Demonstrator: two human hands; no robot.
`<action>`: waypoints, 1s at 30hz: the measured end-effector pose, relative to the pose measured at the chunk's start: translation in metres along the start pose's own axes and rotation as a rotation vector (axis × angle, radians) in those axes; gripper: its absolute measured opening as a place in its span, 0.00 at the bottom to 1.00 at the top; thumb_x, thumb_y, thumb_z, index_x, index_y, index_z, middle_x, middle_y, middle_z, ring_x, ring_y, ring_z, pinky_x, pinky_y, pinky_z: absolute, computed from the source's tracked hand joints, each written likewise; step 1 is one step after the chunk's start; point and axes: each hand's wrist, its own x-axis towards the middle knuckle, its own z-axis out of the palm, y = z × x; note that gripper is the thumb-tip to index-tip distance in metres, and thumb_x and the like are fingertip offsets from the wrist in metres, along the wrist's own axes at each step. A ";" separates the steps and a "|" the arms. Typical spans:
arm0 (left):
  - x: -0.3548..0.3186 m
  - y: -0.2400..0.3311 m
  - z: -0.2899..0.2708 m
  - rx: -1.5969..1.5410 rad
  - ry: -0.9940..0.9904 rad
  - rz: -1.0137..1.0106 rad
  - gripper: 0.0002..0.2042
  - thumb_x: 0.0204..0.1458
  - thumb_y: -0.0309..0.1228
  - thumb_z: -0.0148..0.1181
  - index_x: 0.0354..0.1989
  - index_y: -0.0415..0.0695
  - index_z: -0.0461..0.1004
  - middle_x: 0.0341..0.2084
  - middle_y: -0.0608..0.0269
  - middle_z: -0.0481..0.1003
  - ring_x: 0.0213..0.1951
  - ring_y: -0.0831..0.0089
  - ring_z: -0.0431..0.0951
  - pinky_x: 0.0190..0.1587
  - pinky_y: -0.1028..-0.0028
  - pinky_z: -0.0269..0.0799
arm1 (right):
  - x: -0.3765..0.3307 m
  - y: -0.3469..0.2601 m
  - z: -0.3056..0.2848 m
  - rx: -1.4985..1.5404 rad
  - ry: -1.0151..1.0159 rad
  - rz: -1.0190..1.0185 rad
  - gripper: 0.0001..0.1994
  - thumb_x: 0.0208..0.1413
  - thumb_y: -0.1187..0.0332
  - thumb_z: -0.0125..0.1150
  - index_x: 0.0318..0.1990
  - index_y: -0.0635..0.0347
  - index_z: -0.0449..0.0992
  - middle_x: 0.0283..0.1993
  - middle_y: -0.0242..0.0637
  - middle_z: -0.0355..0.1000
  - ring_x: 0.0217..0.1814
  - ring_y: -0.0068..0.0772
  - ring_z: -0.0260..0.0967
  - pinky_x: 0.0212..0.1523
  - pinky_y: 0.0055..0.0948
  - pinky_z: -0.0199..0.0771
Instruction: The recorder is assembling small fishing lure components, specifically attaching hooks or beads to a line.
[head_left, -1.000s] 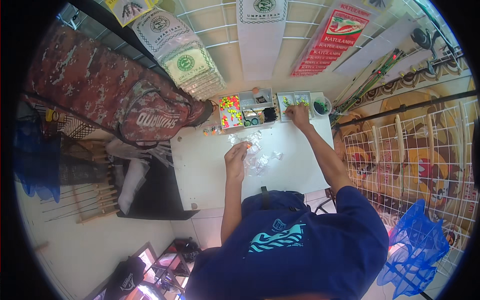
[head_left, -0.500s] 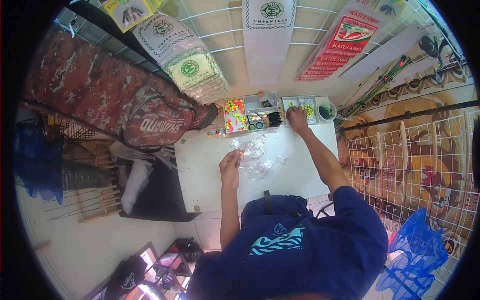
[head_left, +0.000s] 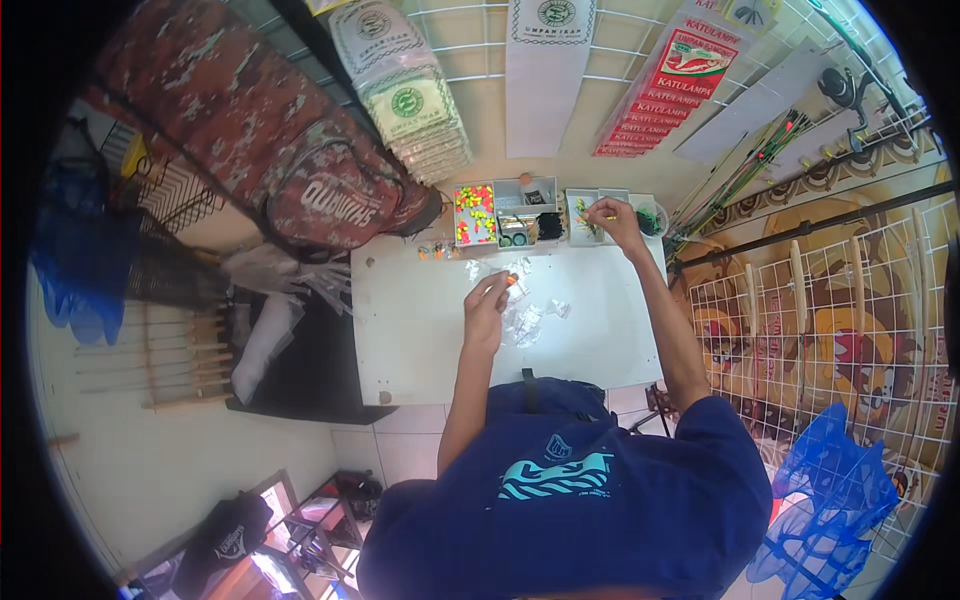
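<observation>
The left hand [head_left: 487, 298] hovers over the middle of the white worktop [head_left: 420, 330], its fingers pinched shut on a small orange piece [head_left: 510, 283] that shows at the fingertips. Just to the 3 o'clock side of that hand lie several small clear plastic bags [head_left: 527, 322], crumpled and scattered on the worktop, with a few more at 12 o'clock from the hand near the far edge. The right hand [head_left: 612, 216] reaches out to the far edge of the worktop, at about 1 o'clock from the left hand, and rests at a compartment tray [head_left: 583, 213] that holds small greenish bits; its fingers are curled close together over the tray, but whether they grip anything cannot be told. To the 9 o'clock side of that tray stands a box of bright coloured beads [head_left: 474, 213], yellow, orange and green, and between the two sit dark small containers [head_left: 530, 225]. A few loose orange pieces [head_left: 434, 251] lie on the worktop just below the bead box. At 10 o'clock from the worktop leans a camouflage-patterned bag [head_left: 300, 170].
</observation>
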 end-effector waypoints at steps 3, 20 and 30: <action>-0.009 -0.002 0.019 0.036 -0.030 -0.028 0.10 0.57 0.31 0.60 0.42 0.38 0.77 0.34 0.66 0.77 0.27 0.86 0.61 0.31 0.84 0.56 | -0.019 -0.028 -0.003 -0.067 -0.132 0.041 0.07 0.50 0.70 0.67 0.34 0.62 0.79 0.30 0.30 0.78 0.33 0.17 0.72 0.36 0.21 0.69; -0.039 -0.028 0.046 -0.243 -0.111 -0.044 0.09 0.58 0.33 0.60 0.44 0.44 0.77 0.33 0.74 0.75 0.29 0.85 0.64 0.32 0.82 0.59 | -0.129 -0.118 0.074 0.180 0.149 -0.152 0.06 0.49 0.66 0.69 0.31 0.58 0.80 0.29 0.25 0.76 0.32 0.16 0.66 0.34 0.23 0.59; -0.040 -0.038 0.044 -0.210 -0.202 0.047 0.07 0.57 0.29 0.60 0.40 0.39 0.78 0.29 0.71 0.74 0.28 0.86 0.65 0.31 0.82 0.58 | -0.154 -0.114 0.070 0.207 0.110 -0.035 0.07 0.48 0.65 0.69 0.32 0.58 0.81 0.35 0.27 0.77 0.36 0.18 0.64 0.35 0.22 0.60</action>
